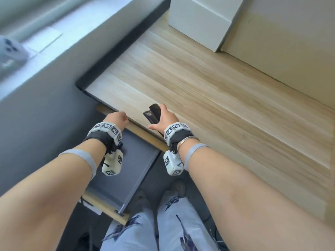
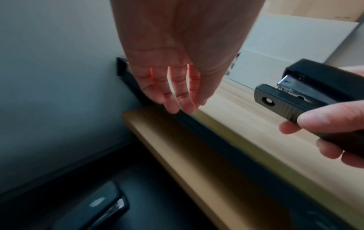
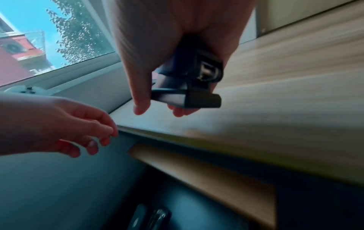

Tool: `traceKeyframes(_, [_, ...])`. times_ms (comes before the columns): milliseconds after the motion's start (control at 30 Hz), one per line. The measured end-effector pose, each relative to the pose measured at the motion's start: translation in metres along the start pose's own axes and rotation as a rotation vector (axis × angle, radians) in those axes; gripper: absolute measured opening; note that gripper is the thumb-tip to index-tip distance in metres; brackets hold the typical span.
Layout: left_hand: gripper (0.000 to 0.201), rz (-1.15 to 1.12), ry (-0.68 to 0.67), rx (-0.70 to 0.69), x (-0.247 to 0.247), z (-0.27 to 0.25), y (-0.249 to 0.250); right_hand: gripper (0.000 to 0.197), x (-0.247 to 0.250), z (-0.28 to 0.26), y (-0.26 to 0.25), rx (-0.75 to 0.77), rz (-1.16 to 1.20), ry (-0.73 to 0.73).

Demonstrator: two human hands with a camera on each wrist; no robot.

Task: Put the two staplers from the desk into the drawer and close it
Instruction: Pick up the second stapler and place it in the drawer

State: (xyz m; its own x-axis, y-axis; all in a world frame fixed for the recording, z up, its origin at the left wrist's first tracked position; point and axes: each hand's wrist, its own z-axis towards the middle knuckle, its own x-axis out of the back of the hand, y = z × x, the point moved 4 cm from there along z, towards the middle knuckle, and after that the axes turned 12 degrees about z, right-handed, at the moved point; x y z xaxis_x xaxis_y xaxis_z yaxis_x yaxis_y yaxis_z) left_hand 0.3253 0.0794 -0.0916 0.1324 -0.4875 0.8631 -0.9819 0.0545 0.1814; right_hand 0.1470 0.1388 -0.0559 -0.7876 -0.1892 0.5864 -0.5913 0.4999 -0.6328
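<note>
My right hand (image 1: 164,118) grips a black stapler (image 1: 154,113) just above the front edge of the wooden desk (image 1: 199,84). In the right wrist view the thumb and fingers wrap the stapler (image 3: 189,87) from above. The left wrist view shows its metal nose (image 2: 307,90) pointing left. My left hand (image 1: 117,117) hovers beside it at the desk's edge, fingers relaxed (image 2: 173,87) and holding nothing. Below both hands the dark grey drawer (image 1: 137,160) stands pulled out. A second black stapler (image 2: 98,207) lies inside it, also seen blurred in the right wrist view (image 3: 151,217).
A white box (image 1: 203,20) stands at the desk's far side against a beige wall. A window sill with a grey device (image 1: 10,53) runs on the left. The drawer's wooden front (image 1: 103,205) is close to my legs (image 1: 163,223).
</note>
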Motion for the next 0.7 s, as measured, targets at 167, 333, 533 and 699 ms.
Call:
traceKeyframes(167, [0.024, 0.014, -0.047, 0.096, -0.028, -0.014, -0.074, 0.075, -0.081, 0.0, -0.018, 0.033, 0.001, -0.147])
traceKeyframes(333, [0.023, 0.015, -0.121, 0.166, -0.069, -0.02, -0.127, 0.057, -0.154, 0.004, -0.003, -0.026, 0.043, -0.263])
traceKeyframes(533, [0.018, -0.007, -0.189, 0.212, -0.117, -0.019, -0.165, 0.064, -0.198, 0.024, 0.041, -0.312, 0.062, -0.22])
traceKeyframes(699, [0.019, -0.047, -0.168, 0.287, -0.149, -0.001, -0.189, 0.06, -0.214, 0.042, 0.065, -0.363, 0.06, -0.09])
